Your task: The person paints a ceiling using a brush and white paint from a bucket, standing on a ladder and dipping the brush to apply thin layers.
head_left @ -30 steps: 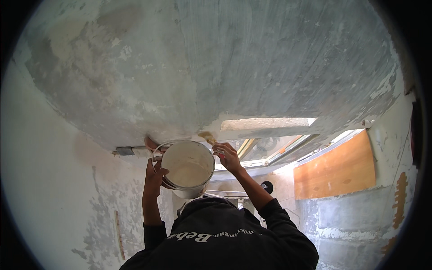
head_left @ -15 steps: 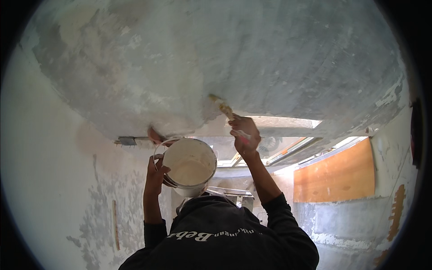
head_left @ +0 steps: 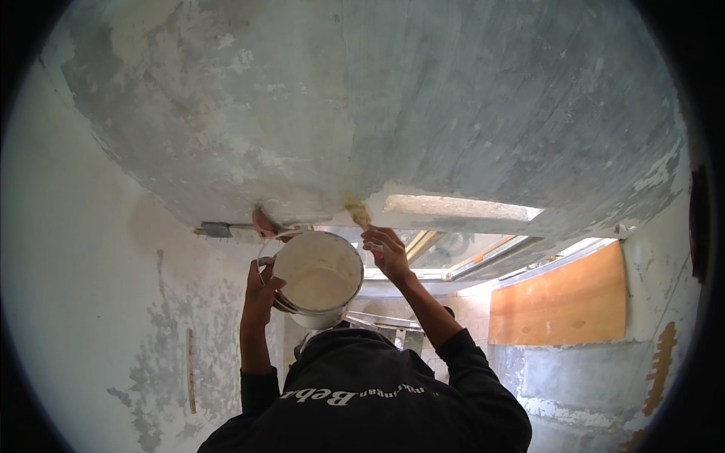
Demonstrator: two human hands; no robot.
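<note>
A whitish bucket (head_left: 291, 253) hangs in my left hand (head_left: 261, 293), whose fingers close round its rim and wire handle. Pale, creamy liquid covers its bottom. My right hand (head_left: 390, 254) grips a paintbrush (head_left: 361, 217) just right of the bucket. The yellowish bristles touch, or nearly touch, the low part of a patchy grey wall (head_left: 423, 98). A damp yellowish mark shows round the brush tip.
Below the grey wall is an opening with a framed window (head_left: 483, 257). An orange-brown wooden panel (head_left: 559, 294) stands at right. Another wall (head_left: 91, 249), pale with grey patches, rises at left. A small ledge (head_left: 238, 232) juts out left of the bucket.
My right hand has moved the paintbrush down and slightly left along the wall, closer to the bucket. My left hand and the bucket stay nearly where they were.
</note>
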